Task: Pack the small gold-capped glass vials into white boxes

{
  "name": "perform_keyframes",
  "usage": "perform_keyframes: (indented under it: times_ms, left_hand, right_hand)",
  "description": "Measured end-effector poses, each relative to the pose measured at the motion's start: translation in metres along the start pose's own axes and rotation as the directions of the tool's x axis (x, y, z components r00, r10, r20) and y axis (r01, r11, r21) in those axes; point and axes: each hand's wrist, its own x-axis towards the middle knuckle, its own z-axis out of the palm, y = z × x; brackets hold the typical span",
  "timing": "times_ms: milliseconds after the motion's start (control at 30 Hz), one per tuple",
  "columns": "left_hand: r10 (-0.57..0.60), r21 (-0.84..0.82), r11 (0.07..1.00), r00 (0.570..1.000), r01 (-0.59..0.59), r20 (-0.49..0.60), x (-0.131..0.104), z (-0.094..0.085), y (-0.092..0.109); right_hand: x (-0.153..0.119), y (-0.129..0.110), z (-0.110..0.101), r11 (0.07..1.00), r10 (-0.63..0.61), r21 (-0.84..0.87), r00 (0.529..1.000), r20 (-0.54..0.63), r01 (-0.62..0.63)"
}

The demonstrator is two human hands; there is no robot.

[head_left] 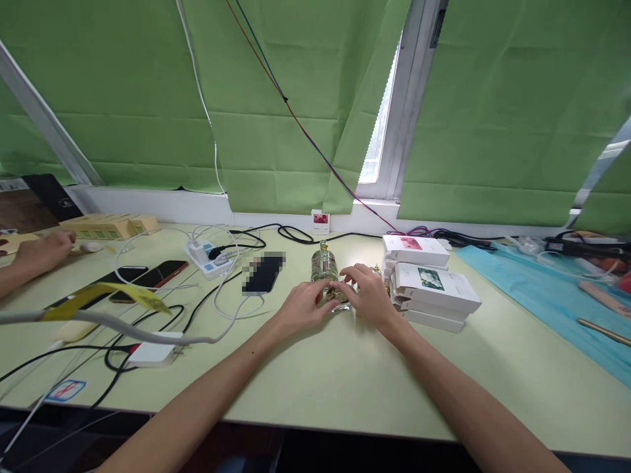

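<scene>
My left hand (306,306) and my right hand (369,294) meet over the table, fingertips almost touching. Between and under the fingers is a small shiny, brownish thing (340,297), mostly covered, so its kind is not clear. Both hands look closed around it. Just behind them is a clear, greenish glass-like container (324,264) with a gold-coloured top. To the right of my right hand, white boxes (438,289) with flower pictures are stacked, and a bit of something gold shows between hand and boxes.
Left of my hands lie a phone (266,272), a power strip (210,258) with plugs, a white adapter (156,349) and tangled cables. Another person's hand (46,253) rests at far left. A small box (320,222) stands at the back; blue sheeting (537,295) covers the right side.
</scene>
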Motion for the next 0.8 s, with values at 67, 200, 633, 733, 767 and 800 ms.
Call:
perform_keyframes:
  times_ms: [67,200,633,733,767,800]
  left_hand:
    - [-0.008,0.0,1.0,1.0,0.008,0.007,0.0,-0.001,0.0]
    - [-0.038,0.015,0.999,0.999,0.037,0.002,0.002,-0.002,-0.002]
    - [-0.117,0.033,0.993,0.993,0.117,-0.001,0.002,-0.006,0.002]
    - [-0.131,0.04,0.991,0.991,0.131,-0.004,0.002,-0.006,0.001]
    - [-0.133,0.041,0.99,0.991,0.133,-0.006,0.002,-0.005,0.001]
    - [-0.133,0.041,0.99,0.991,0.133,-0.007,0.002,-0.005,0.0]
  right_hand:
    - [0.001,-0.001,-0.002,1.0,0.013,-0.002,1.0,-0.015,-0.013]
    - [0.003,-0.001,-0.006,0.999,0.043,-0.023,0.998,-0.05,-0.044]
    - [0.009,-0.003,-0.026,0.931,0.123,-0.36,0.979,0.161,-0.058]
    - [0.011,-0.01,-0.033,0.894,0.117,-0.449,0.97,0.213,-0.009]
    - [0.011,-0.011,-0.035,0.882,0.125,-0.471,0.965,0.232,-0.001]
    - [0.012,-0.013,-0.036,0.872,0.135,-0.49,0.958,0.252,0.006]
